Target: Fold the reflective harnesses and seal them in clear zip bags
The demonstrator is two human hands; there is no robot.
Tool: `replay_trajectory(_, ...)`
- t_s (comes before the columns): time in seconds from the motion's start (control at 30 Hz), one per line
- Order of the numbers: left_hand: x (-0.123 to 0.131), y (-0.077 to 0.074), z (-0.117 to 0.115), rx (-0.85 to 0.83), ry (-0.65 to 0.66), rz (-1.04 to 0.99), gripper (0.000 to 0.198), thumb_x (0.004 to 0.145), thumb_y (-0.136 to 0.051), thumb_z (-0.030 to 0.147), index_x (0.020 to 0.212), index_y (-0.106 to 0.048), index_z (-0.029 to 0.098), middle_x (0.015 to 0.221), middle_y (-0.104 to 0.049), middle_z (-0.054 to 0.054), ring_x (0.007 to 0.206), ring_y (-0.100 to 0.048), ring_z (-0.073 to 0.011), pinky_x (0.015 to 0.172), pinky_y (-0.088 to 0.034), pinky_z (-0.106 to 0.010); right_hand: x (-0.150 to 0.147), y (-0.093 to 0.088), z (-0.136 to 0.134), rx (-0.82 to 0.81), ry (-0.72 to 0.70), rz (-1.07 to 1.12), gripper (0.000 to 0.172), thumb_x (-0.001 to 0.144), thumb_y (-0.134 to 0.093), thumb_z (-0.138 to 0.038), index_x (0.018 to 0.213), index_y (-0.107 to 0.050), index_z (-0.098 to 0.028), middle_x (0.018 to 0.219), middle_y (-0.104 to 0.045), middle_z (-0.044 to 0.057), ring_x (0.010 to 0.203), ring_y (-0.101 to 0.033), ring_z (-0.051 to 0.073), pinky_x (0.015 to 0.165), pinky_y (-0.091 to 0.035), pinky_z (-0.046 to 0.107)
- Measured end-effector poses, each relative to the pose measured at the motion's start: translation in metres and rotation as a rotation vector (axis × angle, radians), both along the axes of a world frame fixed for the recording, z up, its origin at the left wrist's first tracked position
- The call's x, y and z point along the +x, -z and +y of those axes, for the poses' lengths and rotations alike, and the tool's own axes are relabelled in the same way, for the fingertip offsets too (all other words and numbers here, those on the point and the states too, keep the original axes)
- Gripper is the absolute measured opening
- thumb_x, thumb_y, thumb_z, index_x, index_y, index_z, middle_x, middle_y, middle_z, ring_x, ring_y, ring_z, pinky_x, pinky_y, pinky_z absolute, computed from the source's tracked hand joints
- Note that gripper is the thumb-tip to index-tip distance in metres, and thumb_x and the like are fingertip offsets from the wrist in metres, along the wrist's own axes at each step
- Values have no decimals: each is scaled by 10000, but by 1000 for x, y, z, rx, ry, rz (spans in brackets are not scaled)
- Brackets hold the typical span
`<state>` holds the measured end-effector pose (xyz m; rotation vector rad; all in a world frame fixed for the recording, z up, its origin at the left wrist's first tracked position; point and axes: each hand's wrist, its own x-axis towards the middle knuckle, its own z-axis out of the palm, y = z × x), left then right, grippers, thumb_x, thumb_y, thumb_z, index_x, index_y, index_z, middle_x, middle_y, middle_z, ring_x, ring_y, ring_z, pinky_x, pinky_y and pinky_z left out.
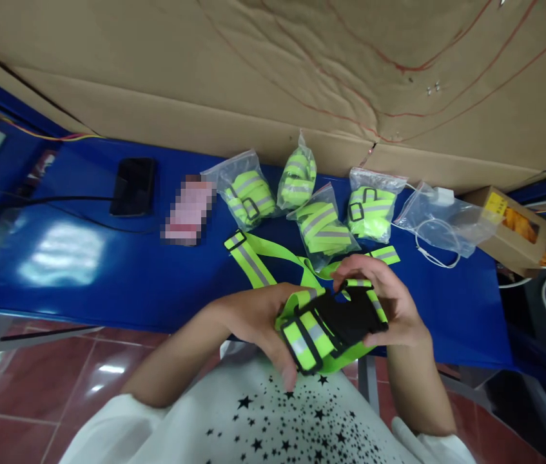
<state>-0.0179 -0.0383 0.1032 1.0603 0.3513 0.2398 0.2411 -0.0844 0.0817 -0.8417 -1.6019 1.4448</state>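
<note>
Blue tabletop (176, 283): glossy, spreads from 9 through 12 to 3 o'clock; dial centred on the black buckle (356, 316), 12 pointing away from the wearer.
Black device (132, 187): 10 o'clock, well out; black cable (35, 205) comes in from the left.
Pink item (188, 212): 10 o'clock, nearer; pixelated, details unreadable.
First bag (252, 196): 11 o'clock; folded yellow-green band inside, dark slider showing.
Loose strap end (253, 263): between 10 and 11, on the tabletop just beyond the left hand.
Left hand (260, 316): 9 o'clock; crook set around the bundle's left side, thumb stretched below it. Fingers behind are hidden; cannot tell how firmly they grip.
Second bag (298, 175): between 11 and 12, farthest back of the bagged bands.
Reflective strap (296, 339): yellow-green with silver stripe, bunched between both hands before the torso; a black slider (308, 370) near the left thumb, at 8.
Third bag (325, 229): between 11 and 12, nearest the hands.
Fourth bag (372, 209): just past 12; two black sliders visible.
Right hand (401, 306): 3 o'clock; fingers and thumb curled on the strap's buckle end, gripping it.
Transparent bag (447, 219): between 1 and 2, crumpled; white cable (439, 263) beside and partly beneath it.
Cardboard box (509, 258): 2 o'clock, tilted; orange contents show through its cut-out.
</note>
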Motion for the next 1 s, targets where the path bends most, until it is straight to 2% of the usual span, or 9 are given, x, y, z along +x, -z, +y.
replay_trajectory(0.17, -3, -5, -2, 43, 63, -142, 307, 714, -906, 362, 667, -652, 196, 595, -653, 24, 685, -672, -173, 712, -573, -267, 4, 9, 13, -32, -391, 70, 1148, 805, -714, -749, 1666, -130, -264, 1529, -483, 181, 1265, -620, 281, 996, -580, 428)
replay_trajectory(0.23, -7, -5, -3, 71, 38, -186, 272, 829, -807, 341, 671, -644, 190, 613, -662, 6, 651, -651, -164, 680, -552, -264, 2, 8, 20, -59, -482, 23, 1095, 819, -752, -677, 1660, -216, -225, 1465, -557, 176, 1287, -621, 269, 1026, -568, 404)
replay_trajectory(0.3, -11, -3, -4, 153, -21, -164, 237, 880, -740, 329, 723, -636, 185, 665, -669, -4, 607, -603, -144, 613, -500, -251, -1, 6, 23, -71, -510, -34, 881, 807, -829, -539, 1541, -471, -209, 1299, -681, 130, 1220, -667, 256, 996, -586, 370)
replay_trajectory(0.37, -14, -2, -5, 305, -62, -102, 216, 884, -718, 300, 751, -593, 185, 668, -626, 10, 572, -543, -117, 562, -427, -231, -4, 4, 23, -51, -469, -12, 596, 809, -855, -419, 1335, -654, -225, 1120, -749, 71, 1035, -730, 216, 876, -624, 315)
replay_trajectory(0.47, -15, -2, -7, 541, -91, -41, 154, 888, -654, 217, 800, -530, 194, 651, -561, 32, 566, -521, -105, 549, -368, -222, -6, 2, 19, -47, -282, 45, 323, 901, -781, -324, 1208, -712, -249, 987, -762, 29, 842, -736, 155, 752, -628, 261)
replay_trajectory(0.6, -13, -2, -9, 728, -168, 27, 55, 885, -572, 146, 875, -545, 192, 714, -606, 4, 605, -572, -124, 559, -380, -231, -3, -4, 16, -2, -163, 25, 283, 915, -766, -322, 1188, -722, -260, 1032, -745, 35, 927, -723, 171, 819, -624, 301)
replay_trajectory(0.77, -9, -1, -4, 592, -274, -167, 133, 954, -660, 275, 868, -662, 174, 775, -703, -32, 708, -673, -156, 676, -533, -252, 0, 1, 27, -153, -504, 188, 774, 787, -885, -408, 1475, -560, -264, 1178, -722, 53, 1047, -701, 187, 890, -571, 274)
replay_trajectory(0.87, -2, -3, 0, 503, -350, -209, 141, 975, -670, 294, 979, -743, 174, 873, -764, -53, 879, -734, -200, 869, -585, -329, -2, 9, 35, -324, -593, 374, 715, 747, -915, -394, 1378, -633, -212, 1086, -721, 41, 923, -680, 150, 827, -545, 235)
replay_trajectory(1.0, 6, -9, 5, 342, -335, -205, 278, 1001, -634, 406, 1081, -767, 175, 1038, -789, -111, 1025, -753, -250, 946, -592, -380, 6, 4, 45, -377, -546, 333, 549, 726, -929, -374, 1194, -709, -188, 1032, -680, 12, 796, -596, 101, 744, -503, 203)
